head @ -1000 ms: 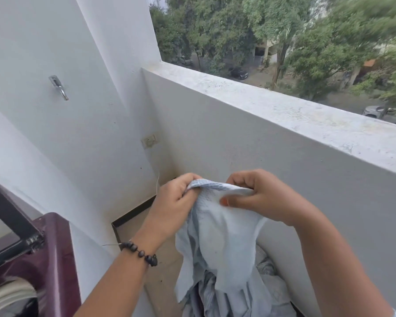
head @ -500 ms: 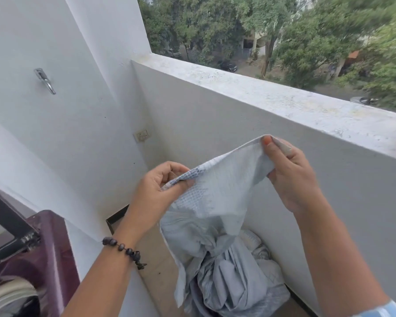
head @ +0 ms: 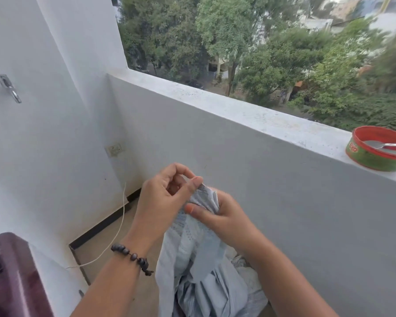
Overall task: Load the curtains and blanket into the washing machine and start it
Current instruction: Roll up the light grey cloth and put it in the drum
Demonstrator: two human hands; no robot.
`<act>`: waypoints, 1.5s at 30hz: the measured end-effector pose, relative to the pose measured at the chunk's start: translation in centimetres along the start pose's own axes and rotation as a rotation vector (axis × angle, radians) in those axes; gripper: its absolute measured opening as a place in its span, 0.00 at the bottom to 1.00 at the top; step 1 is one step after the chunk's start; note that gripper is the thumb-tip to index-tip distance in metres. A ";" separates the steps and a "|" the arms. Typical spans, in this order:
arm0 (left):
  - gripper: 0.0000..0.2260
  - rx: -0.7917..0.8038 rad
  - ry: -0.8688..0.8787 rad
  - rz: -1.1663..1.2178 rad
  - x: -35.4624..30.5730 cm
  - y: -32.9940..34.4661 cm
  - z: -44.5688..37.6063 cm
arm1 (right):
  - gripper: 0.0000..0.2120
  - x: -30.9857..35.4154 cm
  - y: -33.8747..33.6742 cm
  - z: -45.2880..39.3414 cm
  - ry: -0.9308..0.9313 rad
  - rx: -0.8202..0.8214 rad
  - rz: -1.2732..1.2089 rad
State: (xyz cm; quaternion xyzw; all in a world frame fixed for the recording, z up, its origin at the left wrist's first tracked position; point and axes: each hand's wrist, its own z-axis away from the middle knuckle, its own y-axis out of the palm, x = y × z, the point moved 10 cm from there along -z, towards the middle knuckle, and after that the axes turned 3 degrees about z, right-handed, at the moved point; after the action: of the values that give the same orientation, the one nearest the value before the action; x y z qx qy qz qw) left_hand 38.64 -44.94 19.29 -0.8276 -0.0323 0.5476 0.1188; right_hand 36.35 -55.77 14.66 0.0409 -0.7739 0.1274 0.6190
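A pale grey-blue curtain (head: 197, 259) hangs from my two hands down to a crumpled heap on the balcony floor. My left hand (head: 167, 197), with a bead bracelet on the wrist, pinches the cloth's top edge between thumb and fingers. My right hand (head: 220, 218) grips the bunched top edge just below and right of the left hand. The maroon washing machine (head: 12, 277) shows only as a corner at the lower left; its drum is out of view.
The white parapet wall (head: 249, 115) runs across the right with a red and green tin (head: 375, 154) holding a spoon on its ledge. A white cord (head: 121, 225) hangs from a wall socket (head: 115, 149) to the floor. A metal hook (head: 9, 88) sticks out of the left wall.
My right hand has come down and left from the spread corner, and the two hands now meet with the cloth's top edge bunched between them. The camera has tilted up and right.
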 end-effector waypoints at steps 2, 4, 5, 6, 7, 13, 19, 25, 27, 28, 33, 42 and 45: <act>0.13 0.051 -0.011 0.065 0.6 -0.2 0.6 | 0.23 0.9 -0.8 0.3 0.001 -0.076 0.038; 0.14 0.147 -0.012 0.066 1.2 0.7 1.5 | 0.22 2.5 -1.7 0.6 -0.046 -0.115 0.041; 0.14 0.182 0.000 0.034 1.3 1.3 2.0 | 0.19 3.2 -2.2 0.7 -0.066 -0.130 0.038; 0.14 0.194 0.015 -0.006 1.4 1.7 2.5 | 0.18 3.9 -2.7 0.9 -0.080 -0.151 0.035; 0.12 0.185 0.036 -0.041 1.4 2.1 2.9 | 0.18 4.6 -3.2 1.0 -0.098 -0.176 0.044; 0.09 0.077 0.104 -0.055 -0.1 3.0 3.4 | 0.21 5.8 -3.2 1.8 -0.170 -0.174 0.190; 0.04 -0.017 0.050 -0.227 1.4 1.7 1.6 | 0.20 6.7 -5.0 2.3 -0.215 -0.217 0.111; 0.12 -0.172 -0.168 -0.313 6.8 -0.3 0.0 | 0.20 8.0 -11.6 3.4 -0.237 -0.314 0.015; 0.10 -0.191 -0.196 -0.339 7.6 -0.4 -0.1 | 0.27 7.6 -14.5 3.8 -0.237 -0.362 -0.074; 0.09 -0.182 -0.203 -0.324 7.8 -0.1 -0.2 | 0.31 7.4 -15.8 3.9 -0.234 -0.385 -0.107; 0.04 -0.058 -0.217 -0.070 6.0 3.9 -0.5 | 0.36 6.3 -19.9 3.3 -0.245 -0.417 -0.237; 0.05 0.068 0.041 0.060 -6.2 11.8 -2.6 | 0.14 3.6 -16.0 0.8 -0.164 -0.158 -0.268; 0.10 -0.048 0.069 0.001 -6.8 12.3 -3.5 | 0.23 2.2 -12.4 0.9 -0.086 0.069 -0.244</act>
State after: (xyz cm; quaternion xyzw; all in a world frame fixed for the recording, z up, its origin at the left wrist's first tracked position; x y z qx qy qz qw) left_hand 38.18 -58.68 23.79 -0.8486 -0.0410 0.5178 0.0999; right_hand 37.78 -67.76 18.47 0.1614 -0.7840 0.0761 0.5946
